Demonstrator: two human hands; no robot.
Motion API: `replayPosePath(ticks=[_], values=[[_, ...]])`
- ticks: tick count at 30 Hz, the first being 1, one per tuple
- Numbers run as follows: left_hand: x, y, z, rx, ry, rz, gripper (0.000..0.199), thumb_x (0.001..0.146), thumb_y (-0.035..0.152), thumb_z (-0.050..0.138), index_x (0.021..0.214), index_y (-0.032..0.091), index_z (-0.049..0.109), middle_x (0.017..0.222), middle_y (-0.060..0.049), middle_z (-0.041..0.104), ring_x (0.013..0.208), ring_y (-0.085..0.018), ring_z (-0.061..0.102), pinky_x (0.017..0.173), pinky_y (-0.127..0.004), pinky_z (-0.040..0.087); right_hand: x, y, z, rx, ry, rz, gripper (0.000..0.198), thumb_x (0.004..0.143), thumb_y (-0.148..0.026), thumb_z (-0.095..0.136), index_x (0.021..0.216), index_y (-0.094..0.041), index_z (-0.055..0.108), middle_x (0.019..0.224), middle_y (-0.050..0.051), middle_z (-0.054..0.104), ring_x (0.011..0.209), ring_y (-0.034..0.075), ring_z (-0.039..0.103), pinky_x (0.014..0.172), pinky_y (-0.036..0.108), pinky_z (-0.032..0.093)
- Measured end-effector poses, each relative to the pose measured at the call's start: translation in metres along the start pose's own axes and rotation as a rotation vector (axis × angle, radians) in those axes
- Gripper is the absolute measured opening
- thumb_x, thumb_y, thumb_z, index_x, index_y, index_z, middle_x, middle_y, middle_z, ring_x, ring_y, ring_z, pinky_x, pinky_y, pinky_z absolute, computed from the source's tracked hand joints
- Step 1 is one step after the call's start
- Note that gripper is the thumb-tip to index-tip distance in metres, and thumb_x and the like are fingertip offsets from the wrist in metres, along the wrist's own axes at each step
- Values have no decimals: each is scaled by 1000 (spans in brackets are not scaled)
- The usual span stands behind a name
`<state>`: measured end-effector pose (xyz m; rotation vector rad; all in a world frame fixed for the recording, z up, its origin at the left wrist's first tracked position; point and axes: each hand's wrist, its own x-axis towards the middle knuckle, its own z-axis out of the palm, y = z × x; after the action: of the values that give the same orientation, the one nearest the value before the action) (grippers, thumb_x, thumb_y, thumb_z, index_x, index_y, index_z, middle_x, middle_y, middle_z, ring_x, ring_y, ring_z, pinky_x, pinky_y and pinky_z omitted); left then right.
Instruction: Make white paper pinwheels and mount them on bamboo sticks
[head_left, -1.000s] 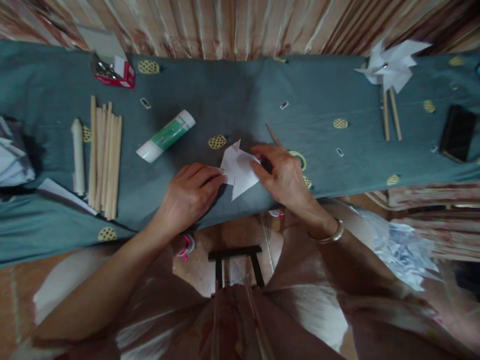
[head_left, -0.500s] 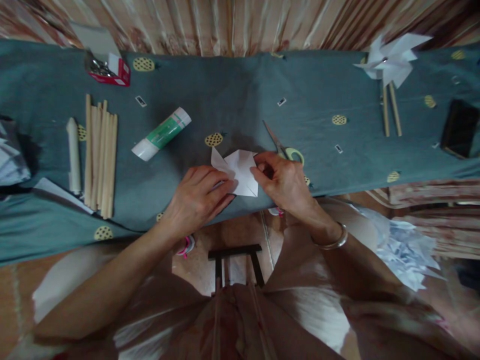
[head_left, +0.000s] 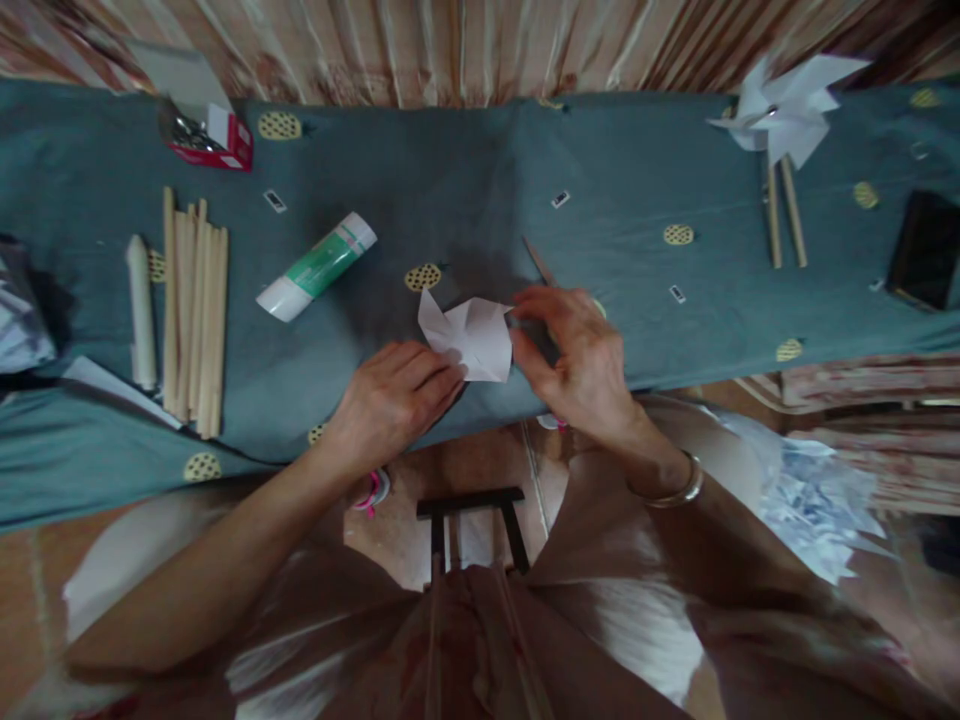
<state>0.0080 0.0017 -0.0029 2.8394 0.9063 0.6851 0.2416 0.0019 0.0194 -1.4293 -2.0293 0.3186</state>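
Note:
A folded white paper pinwheel (head_left: 484, 345) lies near the table's front edge, with one pointed corner raised at its upper left. My left hand (head_left: 401, 395) pinches its lower left part, thumb and fingers closed on it. At the paper's right edge is my right hand (head_left: 577, 355), thumb and index finger apart; whether the fingertips touch the paper I cannot tell. Behind the right hand, a pair of scissors (head_left: 538, 262) is mostly hidden, its blade and a bit of handle showing.
Left of my hands lie a glue stick (head_left: 319, 267), several wooden sticks (head_left: 195, 320), a white pen-like tool (head_left: 140, 310) and a red box (head_left: 217, 145) of small metal pieces. A finished pinwheel (head_left: 795, 110) and a dark phone (head_left: 924, 250) are at the right.
My right hand's thumb and index finger have spread apart at the paper's right edge. The paper's right side has changed shape, and the hand now covers more of the scissors.

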Motion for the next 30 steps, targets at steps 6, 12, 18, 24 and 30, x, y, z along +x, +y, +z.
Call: replayPosePath(ticks=[6, 12, 18, 24, 30], values=[[2, 1, -2, 9, 21, -16, 14, 98, 19, 56, 103, 14, 69, 94, -8, 73, 84, -20, 67, 75, -33, 56, 0, -1, -4, 118, -154, -150, 37, 72, -2, 52, 98, -23, 69, 149, 9, 52, 141, 27, 49, 113, 50, 47], [4, 1, -2, 2, 42, -18, 12, 96, 18, 58, 99, 13, 69, 91, -7, 73, 81, -20, 66, 73, -33, 56, -2, 3, -2, 125, -223, -144, 28, 69, -2, 57, 85, -20, 72, 145, 10, 58, 146, 33, 43, 118, 55, 40], [3, 1, -2, -30, 28, -21, 14, 97, 19, 56, 99, 14, 69, 90, -8, 72, 81, -20, 65, 72, -34, 55, 2, 0, -3, 174, -262, -66, 14, 83, -16, 67, 91, -26, 73, 147, 5, 56, 147, 27, 41, 119, 54, 40], [3, 2, -2, -11, 16, -31, 16, 98, 19, 54, 101, 14, 69, 91, -7, 73, 82, -19, 66, 75, -33, 56, 5, -5, 1, 160, -257, 1, 11, 86, -19, 68, 82, -28, 74, 144, 2, 60, 144, 26, 46, 118, 55, 42], [2, 4, -3, -36, 18, -74, 18, 99, 20, 52, 110, 14, 66, 94, -8, 75, 84, -19, 68, 77, -33, 57, 9, -10, 10, 142, -203, 33, 12, 86, -19, 65, 81, -26, 73, 142, 6, 61, 143, 26, 47, 117, 55, 43]])
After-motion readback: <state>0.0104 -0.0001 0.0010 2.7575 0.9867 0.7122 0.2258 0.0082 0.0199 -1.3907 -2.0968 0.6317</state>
